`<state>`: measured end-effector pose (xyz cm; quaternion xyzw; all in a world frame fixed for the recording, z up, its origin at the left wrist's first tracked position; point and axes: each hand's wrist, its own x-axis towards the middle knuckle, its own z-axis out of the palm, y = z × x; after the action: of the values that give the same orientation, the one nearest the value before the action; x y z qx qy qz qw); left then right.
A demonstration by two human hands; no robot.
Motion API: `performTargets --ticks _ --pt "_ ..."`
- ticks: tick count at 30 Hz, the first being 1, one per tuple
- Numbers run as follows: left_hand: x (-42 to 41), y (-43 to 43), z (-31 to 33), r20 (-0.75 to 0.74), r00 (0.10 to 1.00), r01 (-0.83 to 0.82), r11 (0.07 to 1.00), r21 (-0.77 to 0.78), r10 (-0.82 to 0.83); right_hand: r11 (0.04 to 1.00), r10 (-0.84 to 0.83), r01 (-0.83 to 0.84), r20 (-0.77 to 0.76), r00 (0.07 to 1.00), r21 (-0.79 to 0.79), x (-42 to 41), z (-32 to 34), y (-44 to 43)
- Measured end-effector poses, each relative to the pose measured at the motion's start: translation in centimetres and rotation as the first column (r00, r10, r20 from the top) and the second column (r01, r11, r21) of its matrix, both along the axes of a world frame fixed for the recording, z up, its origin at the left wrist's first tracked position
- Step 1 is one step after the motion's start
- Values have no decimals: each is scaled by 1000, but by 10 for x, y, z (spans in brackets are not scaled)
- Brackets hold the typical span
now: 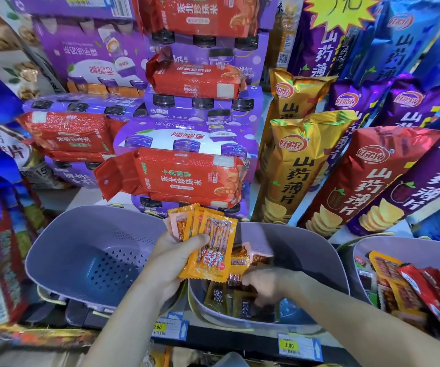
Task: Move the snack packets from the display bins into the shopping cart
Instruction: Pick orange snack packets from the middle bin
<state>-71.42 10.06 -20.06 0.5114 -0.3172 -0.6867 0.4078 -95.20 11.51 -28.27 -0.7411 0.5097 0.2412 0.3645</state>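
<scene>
Fingers of L hand [171, 263] clamp orange packets [211, 250]; R hand [269, 287] in bin [327, 258], grip unclear.

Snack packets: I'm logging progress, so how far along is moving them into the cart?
Done: the left bin shows only its bare floor. In hand: the left hand grips a fan of orange packets while the right hand digs in the middle bin. Left: loose packets there and in the right bin; no cart in view.
</scene>
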Motion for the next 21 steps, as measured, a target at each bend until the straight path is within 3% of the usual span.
performTargets --ticks 10,15,18,21 --pt "-4 1 5 0 1000 -29 1000 7 29 999 40 -41 34 999 15 -1 13 0" --pt "-8 6 10 14 998 -62 998 -3 62 982 -169 183 206 964 -47 -20 44 -6" --pt "-10 12 17 4 993 -116 993 -22 116 929 -303 363 412 859 -75 -36 59 -3" --pt "-7 23 27 -3 986 -166 984 -68 166 843 -411 537 628 660 -13 -49 68 3"
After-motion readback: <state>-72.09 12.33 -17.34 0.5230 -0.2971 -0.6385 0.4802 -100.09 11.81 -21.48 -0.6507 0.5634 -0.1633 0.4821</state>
